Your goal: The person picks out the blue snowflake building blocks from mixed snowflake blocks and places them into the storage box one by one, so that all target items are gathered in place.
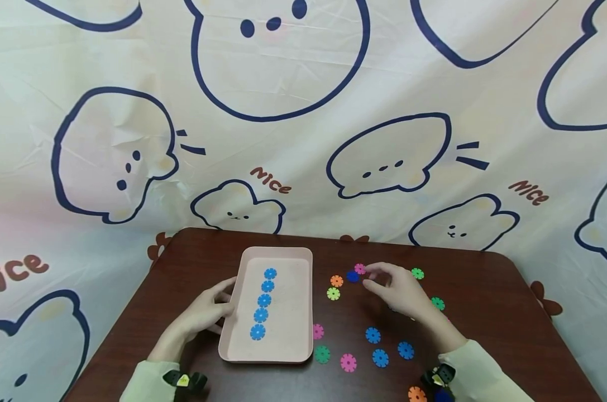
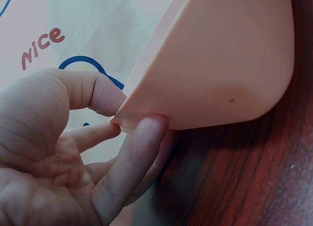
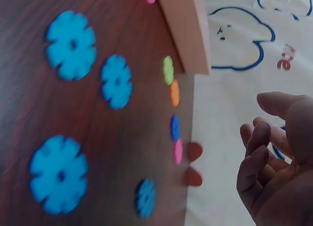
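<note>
The left hand (image 1: 202,311) grips the left side of a pale pink tray (image 1: 290,312); the left wrist view shows its thumb and fingers (image 2: 157,125) on the tray's rim (image 2: 146,72). Inside the tray, several light-blue notched discs (image 1: 264,300) form a column. To the right of the tray, the right hand (image 1: 404,293) hovers over the table, fingers partly bent, beside a pink disc (image 1: 360,269) and a dark-blue disc (image 1: 352,276). In the right wrist view nothing shows between that hand's fingers (image 3: 259,138).
Loose discs lie right of the tray on the brown table (image 1: 464,279): orange (image 1: 336,281), yellow-green (image 1: 333,293), pink (image 1: 348,363), green (image 1: 322,354), and light blue (image 1: 380,358). A green disc (image 1: 417,273) lies beyond the right hand. A patterned cloth (image 1: 303,145) hangs behind the table.
</note>
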Action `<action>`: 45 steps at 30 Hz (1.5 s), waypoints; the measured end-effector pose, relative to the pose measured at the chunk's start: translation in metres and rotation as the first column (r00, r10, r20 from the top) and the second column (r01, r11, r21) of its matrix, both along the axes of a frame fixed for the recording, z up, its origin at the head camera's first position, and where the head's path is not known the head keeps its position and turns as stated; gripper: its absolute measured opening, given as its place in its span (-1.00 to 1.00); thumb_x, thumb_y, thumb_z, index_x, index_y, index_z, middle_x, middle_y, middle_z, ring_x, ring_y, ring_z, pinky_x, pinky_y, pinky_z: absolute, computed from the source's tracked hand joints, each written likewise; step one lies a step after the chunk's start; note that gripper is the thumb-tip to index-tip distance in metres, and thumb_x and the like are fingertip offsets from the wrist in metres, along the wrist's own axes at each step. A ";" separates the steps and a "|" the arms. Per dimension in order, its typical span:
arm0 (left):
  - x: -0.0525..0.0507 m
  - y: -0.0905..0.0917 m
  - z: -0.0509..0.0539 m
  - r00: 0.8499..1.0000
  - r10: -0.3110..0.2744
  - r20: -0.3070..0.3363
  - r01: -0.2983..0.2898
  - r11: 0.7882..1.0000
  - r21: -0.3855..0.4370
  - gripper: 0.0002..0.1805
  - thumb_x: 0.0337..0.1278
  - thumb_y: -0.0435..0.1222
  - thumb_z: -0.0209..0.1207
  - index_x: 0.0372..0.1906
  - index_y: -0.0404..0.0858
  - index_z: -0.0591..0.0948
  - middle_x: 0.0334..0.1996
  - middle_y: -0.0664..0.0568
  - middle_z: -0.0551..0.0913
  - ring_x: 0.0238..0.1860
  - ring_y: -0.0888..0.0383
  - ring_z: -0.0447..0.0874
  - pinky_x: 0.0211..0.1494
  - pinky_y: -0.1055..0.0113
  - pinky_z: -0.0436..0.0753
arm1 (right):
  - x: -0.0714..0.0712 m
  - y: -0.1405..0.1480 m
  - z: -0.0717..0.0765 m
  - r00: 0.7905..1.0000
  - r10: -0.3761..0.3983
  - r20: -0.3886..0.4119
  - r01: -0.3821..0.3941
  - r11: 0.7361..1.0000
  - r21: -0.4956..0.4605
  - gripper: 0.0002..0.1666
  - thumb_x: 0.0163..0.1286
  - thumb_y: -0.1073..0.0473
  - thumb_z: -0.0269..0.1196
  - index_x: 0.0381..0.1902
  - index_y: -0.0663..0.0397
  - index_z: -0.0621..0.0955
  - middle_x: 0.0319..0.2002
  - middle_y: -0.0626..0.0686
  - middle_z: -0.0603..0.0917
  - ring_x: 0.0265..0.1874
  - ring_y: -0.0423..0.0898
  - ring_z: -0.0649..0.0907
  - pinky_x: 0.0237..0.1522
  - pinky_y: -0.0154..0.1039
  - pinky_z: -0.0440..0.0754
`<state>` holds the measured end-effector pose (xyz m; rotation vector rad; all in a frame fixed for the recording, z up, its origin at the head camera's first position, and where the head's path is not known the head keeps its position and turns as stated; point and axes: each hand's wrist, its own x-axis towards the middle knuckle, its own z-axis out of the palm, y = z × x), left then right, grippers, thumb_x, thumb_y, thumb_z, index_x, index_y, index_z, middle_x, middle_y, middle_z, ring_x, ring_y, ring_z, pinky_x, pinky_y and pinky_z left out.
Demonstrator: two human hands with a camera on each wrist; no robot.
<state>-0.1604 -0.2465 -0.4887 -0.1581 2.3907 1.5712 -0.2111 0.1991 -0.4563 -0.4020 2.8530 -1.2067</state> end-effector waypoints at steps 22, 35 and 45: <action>0.000 0.001 0.002 1.000 0.017 0.010 -0.017 1.000 -0.008 -0.20 0.23 -0.38 0.21 0.59 -0.19 0.29 -0.01 -0.23 0.54 -0.23 -0.04 0.69 -0.39 0.02 0.78 | 0.011 0.068 -0.049 0.985 -0.120 0.126 0.103 0.986 0.132 -0.46 0.29 -0.13 0.48 0.13 0.00 0.71 -0.15 -0.08 0.73 0.00 0.02 0.63 0.15 0.21 0.58; 0.001 0.001 0.002 1.000 0.013 0.000 -0.013 1.000 -0.010 -0.20 0.22 -0.39 0.21 0.59 -0.21 0.28 0.00 -0.24 0.54 -0.23 -0.03 0.69 -0.40 0.01 0.78 | 0.008 0.071 -0.058 0.981 -0.125 0.150 0.097 0.978 0.184 -0.57 0.27 -0.10 0.51 0.00 -0.01 0.76 -0.21 -0.07 0.66 -0.19 -0.07 0.58 -0.06 -0.02 0.61; 0.001 0.001 0.003 1.000 0.008 -0.005 -0.008 1.000 -0.010 -0.18 0.19 -0.41 0.20 0.59 -0.23 0.27 0.00 -0.24 0.54 -0.23 -0.03 0.68 -0.40 0.01 0.78 | 0.006 0.068 -0.055 0.980 -0.098 0.172 0.059 0.974 0.217 -0.63 0.29 -0.08 0.49 -0.07 -0.02 0.73 -0.23 -0.09 0.62 -0.24 -0.11 0.56 -0.15 -0.04 0.57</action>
